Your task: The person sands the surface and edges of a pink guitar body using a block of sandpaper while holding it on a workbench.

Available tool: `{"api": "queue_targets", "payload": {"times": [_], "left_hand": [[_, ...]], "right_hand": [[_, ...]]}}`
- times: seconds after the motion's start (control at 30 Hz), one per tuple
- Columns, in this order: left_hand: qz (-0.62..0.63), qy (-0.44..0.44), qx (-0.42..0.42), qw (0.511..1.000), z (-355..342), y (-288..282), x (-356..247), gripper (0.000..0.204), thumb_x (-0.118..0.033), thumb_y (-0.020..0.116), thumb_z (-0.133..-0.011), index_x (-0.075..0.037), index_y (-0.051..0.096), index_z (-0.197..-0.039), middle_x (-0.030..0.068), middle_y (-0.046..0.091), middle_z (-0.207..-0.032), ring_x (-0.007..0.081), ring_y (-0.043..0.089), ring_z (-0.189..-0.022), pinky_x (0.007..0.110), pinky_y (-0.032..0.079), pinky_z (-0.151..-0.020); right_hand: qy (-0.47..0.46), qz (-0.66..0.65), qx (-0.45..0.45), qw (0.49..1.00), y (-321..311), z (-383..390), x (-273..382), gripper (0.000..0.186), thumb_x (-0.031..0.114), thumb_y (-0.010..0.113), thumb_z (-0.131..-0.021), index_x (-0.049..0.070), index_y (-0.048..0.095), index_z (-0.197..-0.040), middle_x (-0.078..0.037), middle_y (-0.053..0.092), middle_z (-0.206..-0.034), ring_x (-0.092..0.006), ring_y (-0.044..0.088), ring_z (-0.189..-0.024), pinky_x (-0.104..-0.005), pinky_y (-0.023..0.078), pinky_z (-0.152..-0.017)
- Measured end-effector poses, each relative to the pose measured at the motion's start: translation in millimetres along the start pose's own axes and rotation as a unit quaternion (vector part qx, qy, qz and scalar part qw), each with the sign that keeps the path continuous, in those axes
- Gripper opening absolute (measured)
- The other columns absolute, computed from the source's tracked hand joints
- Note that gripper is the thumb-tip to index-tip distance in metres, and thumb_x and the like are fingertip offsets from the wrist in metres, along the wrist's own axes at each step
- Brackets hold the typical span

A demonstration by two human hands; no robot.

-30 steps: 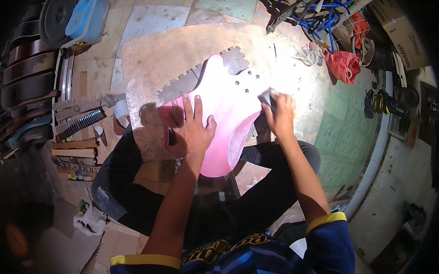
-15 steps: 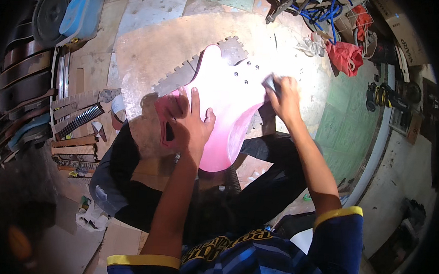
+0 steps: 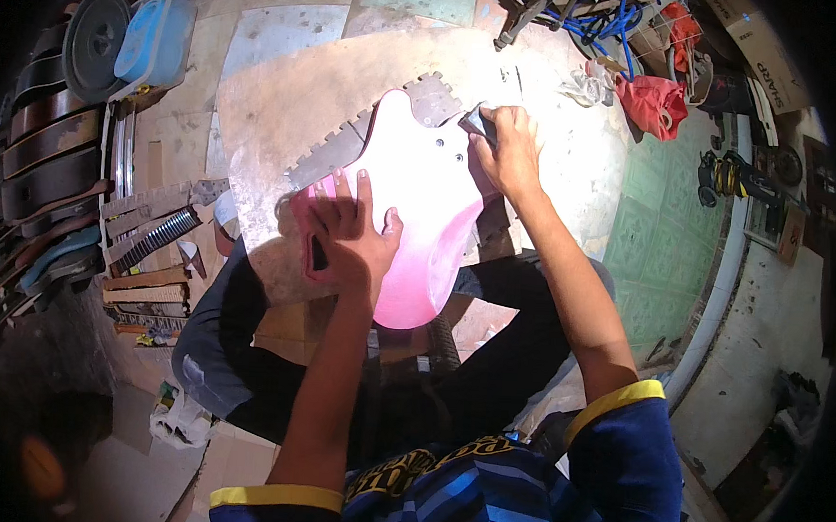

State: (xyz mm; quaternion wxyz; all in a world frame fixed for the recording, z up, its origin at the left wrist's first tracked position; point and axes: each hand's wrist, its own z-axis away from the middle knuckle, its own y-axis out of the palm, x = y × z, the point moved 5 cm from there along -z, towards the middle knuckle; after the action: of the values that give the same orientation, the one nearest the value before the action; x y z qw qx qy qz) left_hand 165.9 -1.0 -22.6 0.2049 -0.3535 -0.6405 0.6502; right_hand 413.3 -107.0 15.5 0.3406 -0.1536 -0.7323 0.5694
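Note:
A pink guitar body (image 3: 422,284) lies in front of me between my bent legs, its upper part washed out by bright light. Two screw holes show near its far end. My left hand (image 3: 358,244) rests on its left side with fingers spread, beside a dark cut-out. In my right hand (image 3: 514,153) is a dark grey sanding block (image 3: 478,124), held against the far right edge of the body. Beneath the body is a grey foam mat (image 3: 329,152) with toothed edges, partly covered.
A worn board (image 3: 267,96) lies under the mat. Guitar bodies (image 3: 55,138) are racked at the left, near a blue tub (image 3: 157,44) and several wooden necks (image 3: 147,282). Far right are a red bag (image 3: 651,105), blue cables (image 3: 619,32) and a cardboard box (image 3: 762,61).
My right hand has moved the sanding block left and away from me, from the body's right side to its far end. My left hand stays pressed on the body.

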Motion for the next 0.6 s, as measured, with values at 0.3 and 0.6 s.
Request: {"api": "queue_targets", "payload": {"times": [0.3,0.6], "left_hand": [[0.025,0.039,-0.027,0.999,-4.2,-8.8,3.4,0.071,-0.039,0.071,-0.091,-0.011,0.052,-0.154,0.0221,0.045,-0.160,0.0486,0.037,-0.149,0.065,0.028,-0.121],[0.193,-0.355,-0.068,0.912,150.3,-12.1,41.8,0.088,-0.038,0.083,-0.090,0.009,0.041,-0.151,0.0328,0.051,-0.144,0.0479,0.047,-0.139,0.055,0.036,-0.119]], "right_hand": [[0.139,-0.148,-0.022,0.979,-38.8,78.5,-114.9,0.050,0.012,0.082,-0.087,-0.001,0.058,-0.130,-0.019,0.064,-0.119,-0.0321,0.063,-0.111,-0.0425,0.050,-0.097],[0.300,-0.565,0.045,0.767,9.2,54.4,-106.9,0.060,0.027,0.078,-0.091,-0.003,0.053,-0.136,-0.018,0.064,-0.124,-0.0249,0.062,-0.114,-0.0364,0.051,-0.097]]}}
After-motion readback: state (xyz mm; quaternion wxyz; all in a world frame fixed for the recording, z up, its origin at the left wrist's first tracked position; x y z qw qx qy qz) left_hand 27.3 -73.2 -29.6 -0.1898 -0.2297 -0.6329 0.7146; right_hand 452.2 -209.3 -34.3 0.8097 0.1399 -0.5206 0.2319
